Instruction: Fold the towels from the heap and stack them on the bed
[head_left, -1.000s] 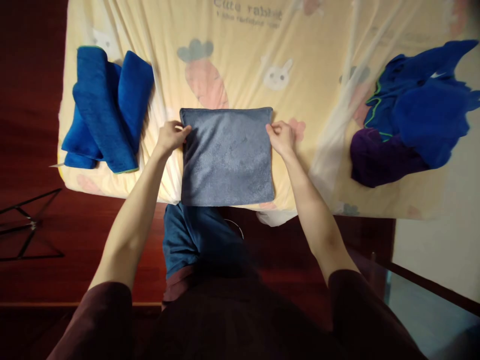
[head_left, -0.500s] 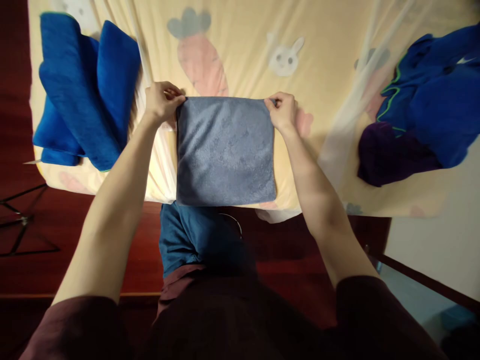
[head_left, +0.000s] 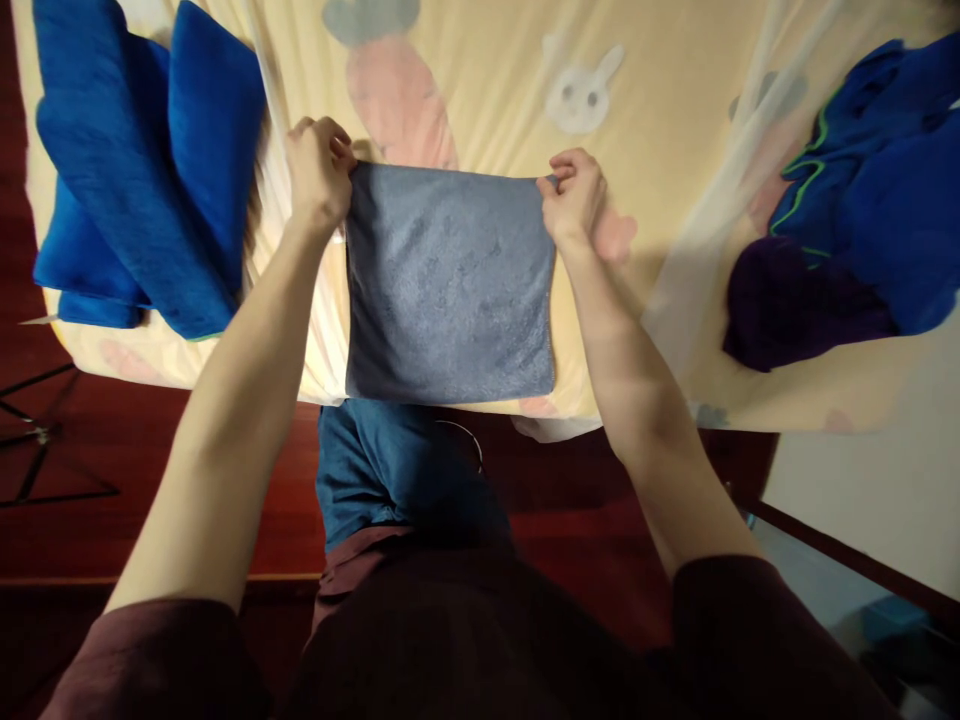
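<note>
A grey-blue towel [head_left: 450, 285] is spread in a near-square in front of me, its near edge along the edge of the bed. My left hand [head_left: 322, 172] pinches its far left corner. At the far right corner, my right hand [head_left: 574, 195] grips the towel between thumb and fingers. The far edge is stretched fairly straight between both hands, and soft wrinkles show on the towel's left side.
Folded bright blue towels [head_left: 142, 180] lie crossed in a pile at the left. A heap of blue cloth with green edging [head_left: 885, 190] and a dark purple cloth [head_left: 802, 305] lie at the right. The bed sheet [head_left: 675, 130] is pale yellow. A black stand [head_left: 41, 435] is on the floor.
Both hands have moved slightly away from me with the towel's far corners, and the towel looks a little larger. The camera view has shifted slightly.
</note>
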